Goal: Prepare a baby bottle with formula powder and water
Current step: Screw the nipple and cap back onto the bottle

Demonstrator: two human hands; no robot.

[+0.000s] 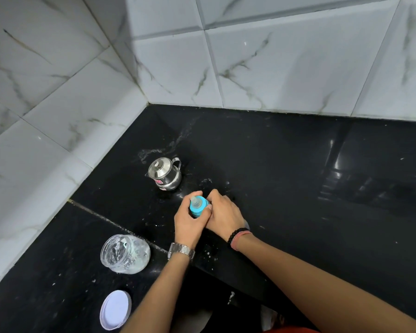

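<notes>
A baby bottle [198, 205] with a blue collar and clear teat stands on the black counter [286, 169]. My left hand [189, 222] grips it from the left, thumb and fingers curled round the collar. My right hand [222, 213] wraps round it from the right; the bottle's body is hidden behind both hands. A small steel kettle [165, 173] with its lid on stands just behind and left of the bottle. Nearer me on the left is an open clear jar [125, 253] with white powder in it. Its white lid [115, 310] lies flat near the counter's front edge.
White marble-look tiled walls [274, 63] meet in a corner behind the kettle. White specks and smears dot the counter around the bottle and jar. The counter runs on to the right as bare black stone.
</notes>
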